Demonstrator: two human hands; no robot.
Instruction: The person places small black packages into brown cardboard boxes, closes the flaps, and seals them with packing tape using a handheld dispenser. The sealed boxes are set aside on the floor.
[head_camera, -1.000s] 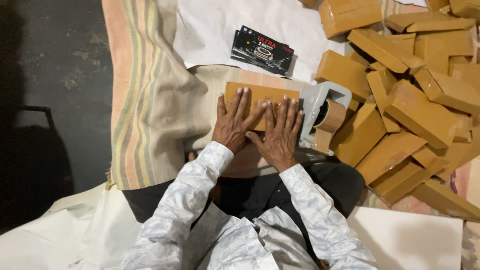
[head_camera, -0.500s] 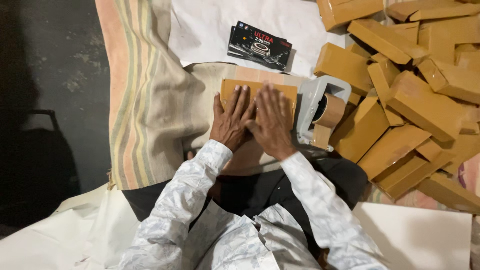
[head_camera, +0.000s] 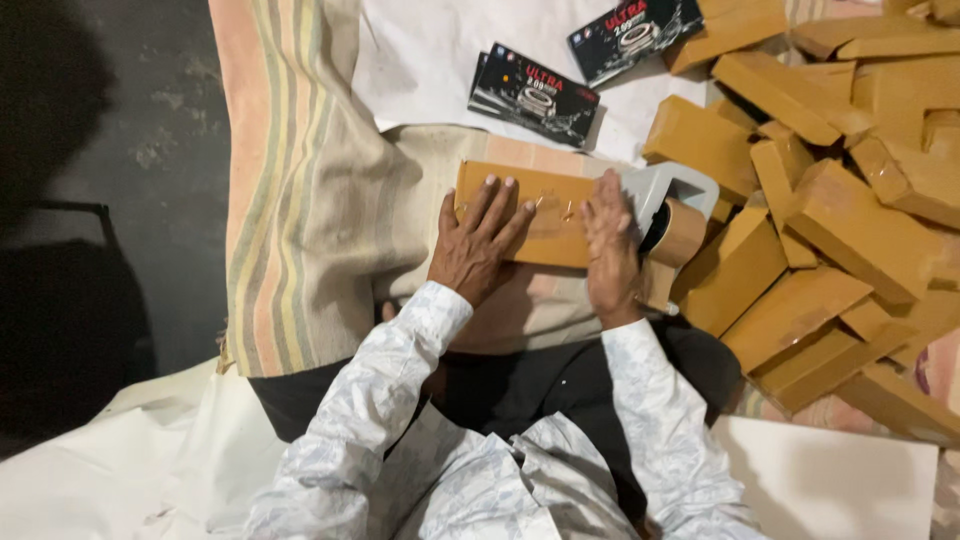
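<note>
A flat brown taped package (head_camera: 545, 215) lies on the striped cloth (head_camera: 300, 200) in front of me. My left hand (head_camera: 475, 245) presses flat on its left half, fingers spread. My right hand (head_camera: 610, 250) rests edge-on along its right end, fingers together, touching the package. Right beside that hand sits a grey tape dispenser (head_camera: 670, 205) with a roll of brown tape.
A large heap of brown wrapped packages (head_camera: 830, 220) fills the right side. Two dark printed boxes (head_camera: 535, 95) (head_camera: 630, 35) lie on white paper (head_camera: 430, 60) beyond the package. White sheets lie at lower left and lower right. Dark floor is at the left.
My right hand has slid from the middle of the package to its right end. My left hand stays pressed on the left half. The view has shifted slightly.
</note>
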